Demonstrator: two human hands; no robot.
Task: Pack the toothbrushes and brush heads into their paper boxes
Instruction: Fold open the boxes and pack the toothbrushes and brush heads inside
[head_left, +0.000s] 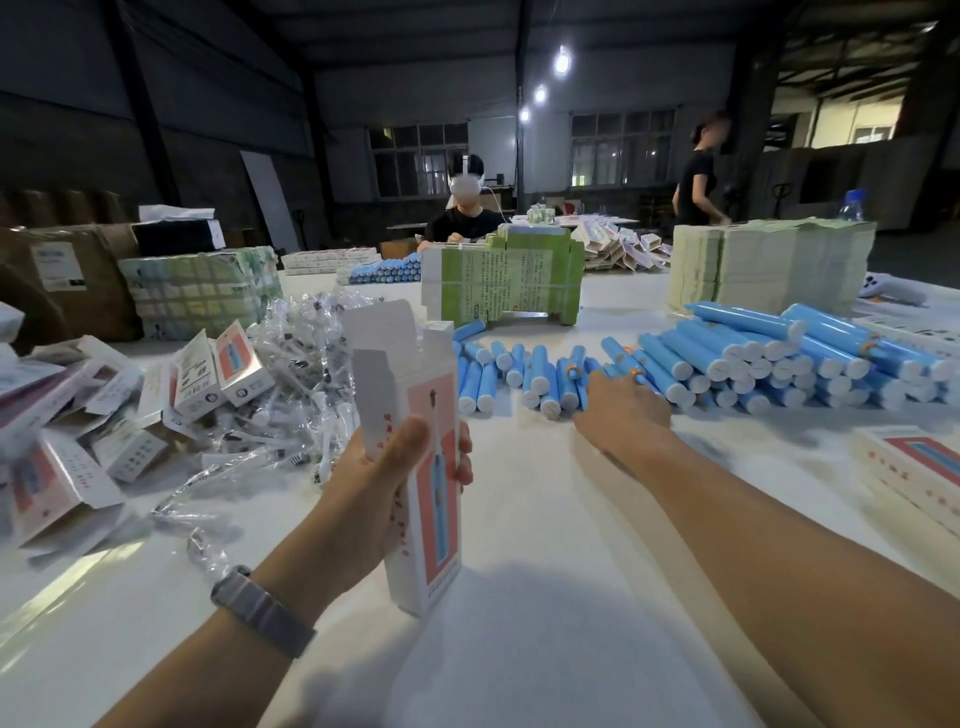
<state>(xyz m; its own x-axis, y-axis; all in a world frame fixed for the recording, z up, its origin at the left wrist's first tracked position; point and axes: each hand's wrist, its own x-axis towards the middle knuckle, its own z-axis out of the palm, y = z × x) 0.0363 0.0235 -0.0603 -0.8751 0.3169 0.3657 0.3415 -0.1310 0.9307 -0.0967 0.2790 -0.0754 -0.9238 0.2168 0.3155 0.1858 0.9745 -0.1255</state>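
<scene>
One paper box (415, 457) stands upright in the left hand (374, 483), top flaps open.

Thumb and fingers of the left grip curl around this white carton, which carries a pink panel with a blue toothbrush drawing; whether anything is inside it cannot be seen. Just beyond that grip, the right hand (621, 410) reaches onto a row of smooth blue cylindrical toothbrushes (545, 379) lying on the white bench (519, 519); its fingers are on them, but how far its grip has closed I cannot tell. Left of the held carton lie crinkled clear bags of brush heads (291, 395) and loose flat cartons (218, 369). Their print is too small to read.
</scene>
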